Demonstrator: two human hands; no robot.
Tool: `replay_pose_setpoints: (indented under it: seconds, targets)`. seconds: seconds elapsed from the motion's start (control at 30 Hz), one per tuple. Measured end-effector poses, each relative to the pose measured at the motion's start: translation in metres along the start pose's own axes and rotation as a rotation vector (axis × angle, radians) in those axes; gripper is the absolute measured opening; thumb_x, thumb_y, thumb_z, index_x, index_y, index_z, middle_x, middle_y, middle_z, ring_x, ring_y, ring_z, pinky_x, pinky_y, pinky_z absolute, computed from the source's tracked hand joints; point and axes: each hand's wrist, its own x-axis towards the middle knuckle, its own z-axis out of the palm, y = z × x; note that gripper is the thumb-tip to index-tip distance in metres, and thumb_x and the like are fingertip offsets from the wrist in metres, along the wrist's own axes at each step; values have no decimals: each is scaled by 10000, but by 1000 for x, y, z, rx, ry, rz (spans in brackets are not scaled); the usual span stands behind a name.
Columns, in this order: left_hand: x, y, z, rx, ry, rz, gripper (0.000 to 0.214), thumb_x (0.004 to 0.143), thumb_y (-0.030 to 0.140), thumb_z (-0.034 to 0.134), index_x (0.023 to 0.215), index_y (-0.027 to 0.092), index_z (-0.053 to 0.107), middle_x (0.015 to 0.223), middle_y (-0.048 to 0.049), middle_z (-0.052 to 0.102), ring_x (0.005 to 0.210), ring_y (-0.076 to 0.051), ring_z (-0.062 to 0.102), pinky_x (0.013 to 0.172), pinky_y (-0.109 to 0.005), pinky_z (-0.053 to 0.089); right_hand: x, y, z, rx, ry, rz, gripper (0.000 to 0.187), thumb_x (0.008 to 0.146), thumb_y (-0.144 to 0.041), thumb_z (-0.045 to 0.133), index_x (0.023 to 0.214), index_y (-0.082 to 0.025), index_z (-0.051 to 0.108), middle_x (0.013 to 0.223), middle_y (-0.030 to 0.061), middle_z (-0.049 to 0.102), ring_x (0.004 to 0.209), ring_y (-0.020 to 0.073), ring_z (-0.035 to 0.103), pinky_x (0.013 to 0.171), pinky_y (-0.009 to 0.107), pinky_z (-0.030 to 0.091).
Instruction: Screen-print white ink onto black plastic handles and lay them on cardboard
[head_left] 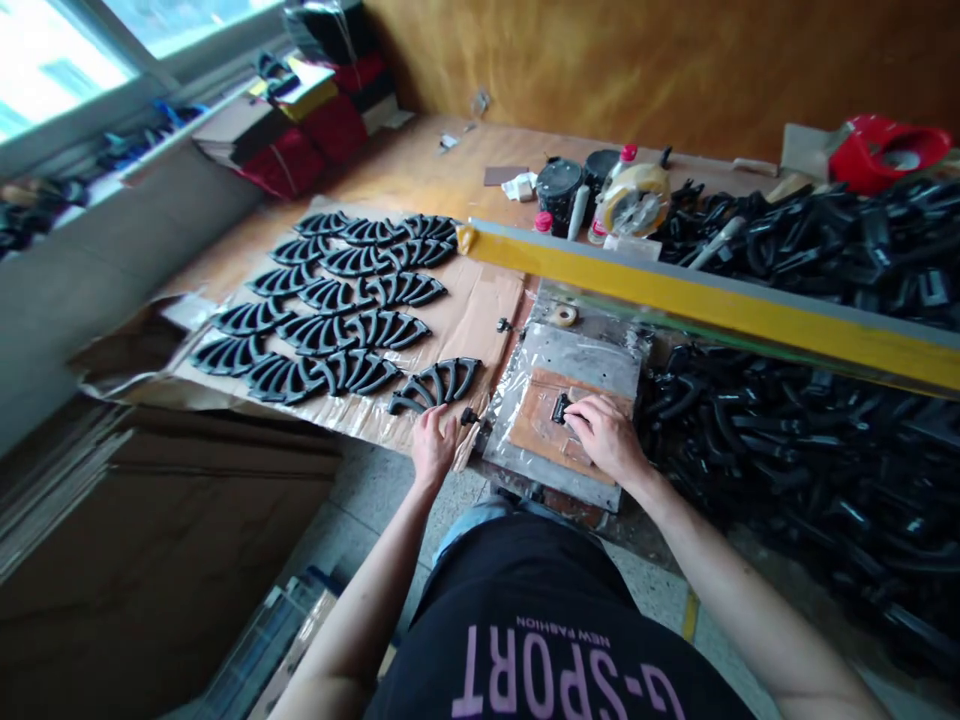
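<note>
My right hand (606, 435) pinches a small black plastic part (559, 407) over an orange-brown board (536, 415) that lies on a grey plate (504, 440). My left hand (435, 448) is at the near edge of the cardboard, its fingers curled against the near end of a short fan of black curved plastic parts (442, 383). Whatever those fingers hold is hidden. Just right of the left hand lies a small black knob-like piece (469, 416). Farther left, several fanned rows of the same curved parts (360, 330) cover the cardboard (480, 320).
A yellow-and-grey bar (675, 290) crosses the bench. Black parts pile up behind it (810, 230) and on its near side (787, 460). Behind stand a dark tub (559, 185), a tape roll (637, 200) and a red tape dispenser (885, 150). Cardboard sheets (187, 520) stand lower left.
</note>
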Motion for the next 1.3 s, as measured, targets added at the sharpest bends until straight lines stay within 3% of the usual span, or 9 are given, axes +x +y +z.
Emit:
replay_pose_setpoints:
  seconds: [0.13, 0.27, 0.63, 0.87, 1.1, 1.3]
  targets:
    - [1, -2, 4, 55, 99, -26, 352, 894, 335, 494, 1176, 158, 608, 1252, -130, 588, 1194, -263, 531, 1055, -423, 410, 26, -26, 22, 51, -70, -134, 139, 926, -209, 539, 868, -191, 665, 901, 57, 675, 906, 220, 579, 856, 357, 458]
    - [13, -3, 6, 145, 112, -29, 371, 900, 331, 490, 1209, 155, 596, 1300, -130, 571, 1212, -274, 522, 1058, -437, 397, 50, -49, 49, 73, -150, -203, 145, 930, -221, 539, 886, -190, 674, 923, 57, 677, 920, 215, 579, 870, 349, 453]
    - [35, 18, -3, 346, -76, -43, 560, 888, 527, 487, 1370, 242, 500, 1431, -110, 492, 1260, -311, 449, 937, -466, 454, 106, -69, 128, 19, -342, -200, 183, 907, -218, 554, 1007, -206, 706, 1017, 67, 684, 947, 209, 583, 891, 346, 455]
    - [54, 6, -21, 384, -258, 36, 643, 892, 542, 480, 1463, 266, 378, 1307, -108, 577, 1092, -298, 512, 846, -426, 454, 130, -65, 173, -28, -472, -77, 328, 877, -205, 586, 1198, -190, 651, 1171, 112, 628, 1035, 223, 593, 931, 352, 457]
    - [54, -16, -26, 348, -359, 178, 617, 915, 492, 476, 1477, 284, 334, 1375, -91, 523, 1085, -256, 500, 873, -395, 427, 135, -69, 194, -81, -515, -52, 357, 881, -207, 578, 1235, -201, 624, 1184, 108, 634, 1018, 234, 595, 940, 370, 448]
    - [61, -12, -21, 337, -369, 105, 652, 886, 486, 526, 1475, 280, 339, 1375, -99, 492, 1076, -277, 470, 790, -370, 460, 146, -72, 201, -138, -501, -28, 294, 891, -240, 558, 1164, -230, 667, 1076, 94, 680, 912, 212, 633, 854, 343, 474]
